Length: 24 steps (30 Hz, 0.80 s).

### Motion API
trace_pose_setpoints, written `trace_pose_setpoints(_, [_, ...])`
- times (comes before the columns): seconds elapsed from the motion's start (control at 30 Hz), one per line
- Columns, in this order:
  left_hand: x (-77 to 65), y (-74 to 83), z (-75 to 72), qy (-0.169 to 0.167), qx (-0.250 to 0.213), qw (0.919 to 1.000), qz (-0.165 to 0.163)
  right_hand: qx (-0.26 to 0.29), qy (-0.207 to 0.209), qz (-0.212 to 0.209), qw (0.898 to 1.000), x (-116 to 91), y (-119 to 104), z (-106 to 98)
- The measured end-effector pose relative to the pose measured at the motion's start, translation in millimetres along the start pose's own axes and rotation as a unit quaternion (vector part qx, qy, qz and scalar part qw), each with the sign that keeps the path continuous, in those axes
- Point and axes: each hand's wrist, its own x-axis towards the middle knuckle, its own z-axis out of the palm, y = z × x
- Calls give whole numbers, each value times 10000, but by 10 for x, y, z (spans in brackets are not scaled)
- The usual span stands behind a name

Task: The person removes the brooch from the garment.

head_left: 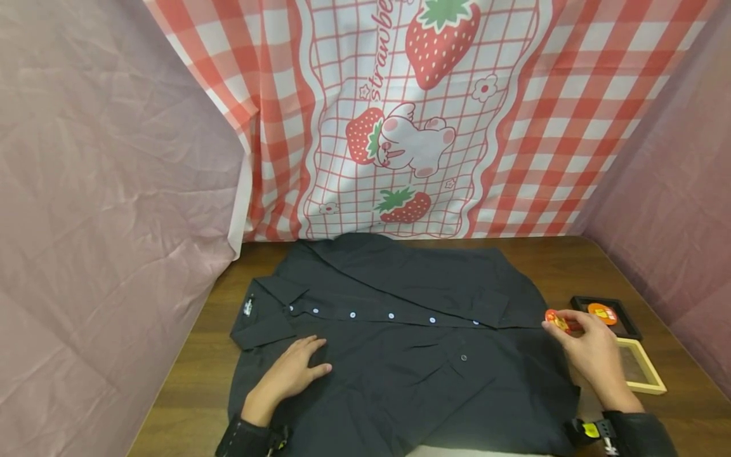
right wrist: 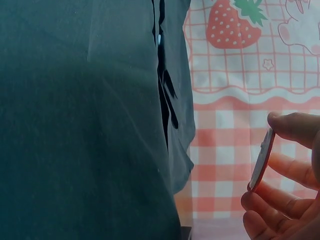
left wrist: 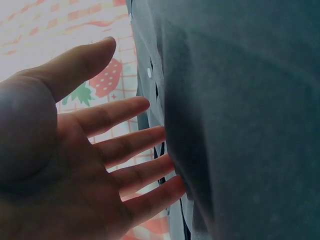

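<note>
A black button-up shirt (head_left: 365, 374) lies spread out, its collar to the left and a row of pale buttons along the middle. My left hand (head_left: 291, 374) is on the shirt below the collar, fingers spread and holding nothing. In the left wrist view its fingertips (left wrist: 177, 187) are right at the cloth. My right hand (head_left: 594, 352) pinches a small round red-and-yellow badge (head_left: 558, 322) between thumb and fingers, at the shirt's right edge. Seen edge-on in the right wrist view, the badge (right wrist: 262, 159) has a pale back with a small raised part.
Right of the shirt, a black tray (head_left: 632, 325) holds an orange round badge (head_left: 602, 314). A light wooden frame-like tray (head_left: 651, 371) sits just in front, partly behind my right hand. A red-checked strawberry cloth (head_left: 514, 190) hangs behind the brown table (head_left: 183, 387); pinkish cloth (head_left: 114, 254) hangs at both sides.
</note>
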Motion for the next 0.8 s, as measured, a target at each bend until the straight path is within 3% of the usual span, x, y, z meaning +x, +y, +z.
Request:
trace_pose_setpoints(0.2, [-1, 1, 1, -12, 9, 10000, 12, 40, 93, -33, 9999, -1, 93, -49])
trace_pose_setpoints(0.47, [13, 5, 4, 30, 65, 10000, 49, -83, -120, 36, 9999, 4, 184, -99])
trace_pose_setpoints(0.8, [3, 2, 3, 32, 23, 10000, 65, -112, 148, -35, 9998, -3, 259, -153])
